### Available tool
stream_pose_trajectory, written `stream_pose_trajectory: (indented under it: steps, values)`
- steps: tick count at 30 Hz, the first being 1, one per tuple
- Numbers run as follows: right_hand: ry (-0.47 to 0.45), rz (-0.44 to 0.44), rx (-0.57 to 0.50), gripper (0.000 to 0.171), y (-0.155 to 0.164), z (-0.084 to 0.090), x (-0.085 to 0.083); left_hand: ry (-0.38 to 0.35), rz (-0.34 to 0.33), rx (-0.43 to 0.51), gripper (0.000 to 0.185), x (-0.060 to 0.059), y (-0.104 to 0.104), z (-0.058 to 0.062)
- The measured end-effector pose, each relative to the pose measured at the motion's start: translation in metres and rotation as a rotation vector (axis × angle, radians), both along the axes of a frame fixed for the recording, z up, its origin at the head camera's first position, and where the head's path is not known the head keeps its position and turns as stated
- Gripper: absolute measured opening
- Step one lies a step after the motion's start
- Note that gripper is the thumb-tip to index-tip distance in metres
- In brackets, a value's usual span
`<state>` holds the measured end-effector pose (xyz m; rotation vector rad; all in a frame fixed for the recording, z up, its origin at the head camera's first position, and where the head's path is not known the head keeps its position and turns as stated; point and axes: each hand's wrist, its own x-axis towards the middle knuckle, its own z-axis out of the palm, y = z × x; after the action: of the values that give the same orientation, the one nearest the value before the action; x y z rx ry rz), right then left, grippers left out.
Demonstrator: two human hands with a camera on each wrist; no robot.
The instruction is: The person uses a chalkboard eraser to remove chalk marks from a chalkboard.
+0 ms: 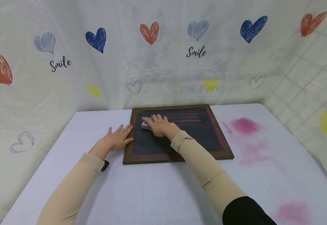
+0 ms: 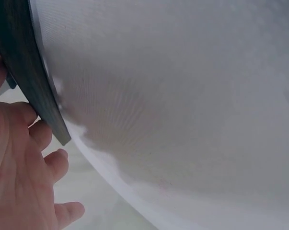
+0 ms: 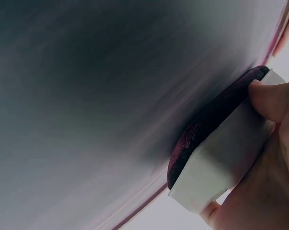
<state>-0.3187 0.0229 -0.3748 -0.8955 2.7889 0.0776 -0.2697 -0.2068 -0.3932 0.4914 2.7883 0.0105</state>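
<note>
A small chalkboard (image 1: 188, 137) in a brown wooden frame lies on the table, with pink lines across its upper part. My right hand (image 1: 161, 125) grips a white eraser (image 1: 145, 125) near the board's upper left. In the right wrist view the eraser (image 3: 225, 148) has its dark, pink-dusted felt pad against the board, thumb along one side. My left hand (image 1: 118, 137) lies with fingers spread, fingertips on the frame's left edge. The left wrist view shows the fingers of that hand (image 2: 19, 163) at the wooden frame (image 2: 31, 72).
Pink chalk smudges (image 1: 246, 125) mark the white tablecloth (image 1: 152, 193) right of the board, with another smudge (image 1: 293, 213) near the front right. Behind the table hangs a white curtain (image 1: 166, 62) printed with hearts and "Smile".
</note>
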Motion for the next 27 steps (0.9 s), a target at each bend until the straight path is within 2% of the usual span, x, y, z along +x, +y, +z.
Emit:
stream_pose_trajectory:
  steps: [5,11,15,21,27]
  values:
    - [-0.026,-0.017,-0.015,0.064,0.014,0.001,-0.004,0.004,-0.003,0.006,0.073,0.001,-0.001,0.0]
    - [-0.048,-0.054,-0.02,0.065,0.038,-0.005,-0.018,0.0,-0.011,0.002,0.073,0.001,-0.002,0.0]
    - [-0.062,-0.082,-0.045,0.066,0.062,-0.004,-0.025,0.001,-0.014,0.004,0.073,0.0,-0.002,0.001]
    - [-0.063,-0.114,-0.089,0.066,0.1,0.002,-0.028,0.004,-0.011,-0.001,0.073,-0.002,-0.004,0.001]
    - [-0.064,-0.158,-0.102,0.066,0.141,-0.001,-0.028,-0.003,-0.018,0.009,0.073,0.0,-0.003,0.001]
